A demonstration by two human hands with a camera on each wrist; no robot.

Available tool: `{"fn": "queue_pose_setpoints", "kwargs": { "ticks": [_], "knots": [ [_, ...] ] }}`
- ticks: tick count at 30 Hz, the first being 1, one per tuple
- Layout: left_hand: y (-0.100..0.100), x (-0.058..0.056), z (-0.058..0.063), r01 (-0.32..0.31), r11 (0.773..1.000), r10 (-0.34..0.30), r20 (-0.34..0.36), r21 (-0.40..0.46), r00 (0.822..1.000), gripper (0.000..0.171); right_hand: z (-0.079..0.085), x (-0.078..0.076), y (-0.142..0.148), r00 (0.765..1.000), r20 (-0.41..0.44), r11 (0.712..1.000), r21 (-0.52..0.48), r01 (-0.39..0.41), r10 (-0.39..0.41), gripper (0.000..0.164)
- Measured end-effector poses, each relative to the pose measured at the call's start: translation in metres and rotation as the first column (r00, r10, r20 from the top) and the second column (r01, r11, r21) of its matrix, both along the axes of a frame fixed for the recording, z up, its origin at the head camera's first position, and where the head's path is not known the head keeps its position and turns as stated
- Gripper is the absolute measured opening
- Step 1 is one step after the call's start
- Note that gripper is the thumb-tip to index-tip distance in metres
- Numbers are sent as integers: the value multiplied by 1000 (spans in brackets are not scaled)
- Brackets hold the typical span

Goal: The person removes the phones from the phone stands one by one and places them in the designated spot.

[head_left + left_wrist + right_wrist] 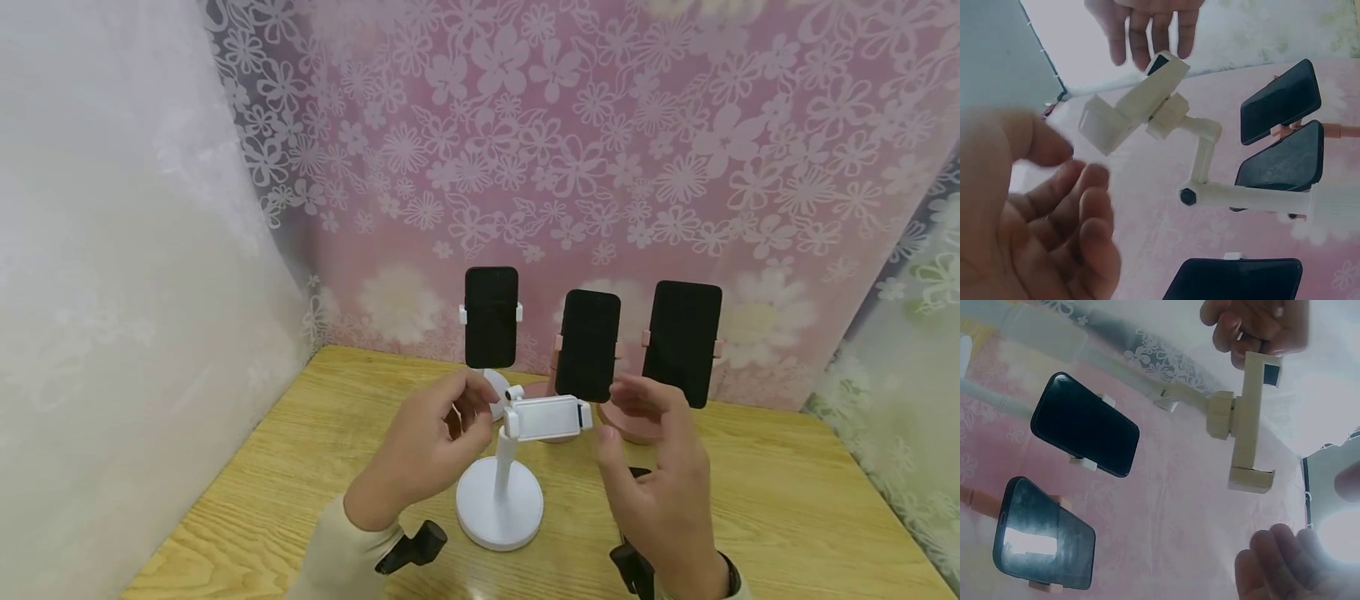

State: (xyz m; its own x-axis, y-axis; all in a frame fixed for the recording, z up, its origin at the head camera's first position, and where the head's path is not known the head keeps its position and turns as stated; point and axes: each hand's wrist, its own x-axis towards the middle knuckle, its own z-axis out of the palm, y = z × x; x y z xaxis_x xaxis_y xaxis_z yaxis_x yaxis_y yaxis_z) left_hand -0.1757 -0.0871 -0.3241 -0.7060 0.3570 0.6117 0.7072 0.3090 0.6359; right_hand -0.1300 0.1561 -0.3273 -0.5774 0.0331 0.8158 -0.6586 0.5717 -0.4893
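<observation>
A white phone stand (504,508) stands upright on a round base, its clamp (547,418) holding no phone and facing up at a tilt. By the clamp's left end is my left hand (431,446), fingers loosely bent with nothing between them. My right hand (663,492) is at the other end, thumb and fingers spread apart. In the left wrist view a gap shows between the left fingertips (1094,181) and the clamp (1147,94). From the right wrist, the right fingers (1272,550) appear below the clamp's end (1250,478), apart from it.
Behind the stand, three more stands hold black phones: a white one with the left phone (491,317), pink ones with the middle phone (588,346) and right phone (682,342). A floral curtain (570,167) hangs behind the wooden table (795,500); white cloth (150,275) is at left.
</observation>
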Motion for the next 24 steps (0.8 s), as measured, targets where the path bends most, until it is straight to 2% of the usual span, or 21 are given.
{"fn": "queue_pose_setpoints", "kwargs": {
  "ticks": [3, 5, 8, 11, 14, 19, 21, 24],
  "knots": [
    [2, -8, -6, -74, 997, 73, 24, 14, 997, 12, 1, 2, 1, 998, -53, 999, -25, -23, 22, 50],
    [4, -15, -12, -107, 994, 108, 82, -24, 991, 11, 2, 3, 1, 994, -98, 998, -42, -40, 36, 47],
    [7, -25, -25, -107, 981, 136, 183, -159, 974, 17, 5, 4, 3, 986, -156, 995, -77, -64, 51, 43],
    [9, -30, -38, -75, 949, 154, 244, -306, 957, 26, 7, 5, 5, 974, -215, 988, -121, -96, 68, 40],
    [11, -32, -48, -51, 911, 161, 239, -409, 958, 28, 10, 4, 6, 961, -259, 978, -159, -136, 92, 38],
    [16, -34, -59, -48, 861, 157, 175, -507, 972, 18, 11, 5, 8, 957, -270, 971, -177, -159, 107, 37],
    [20, -36, -64, -58, 850, 174, 176, -523, 969, 21, 11, 5, 9, 958, -264, 972, -176, -159, 109, 38],
    [28, -38, -72, -102, 852, 230, 191, -514, 954, 36, 12, 7, 10, 963, -245, 974, -169, -153, 109, 39]
  ]
}}
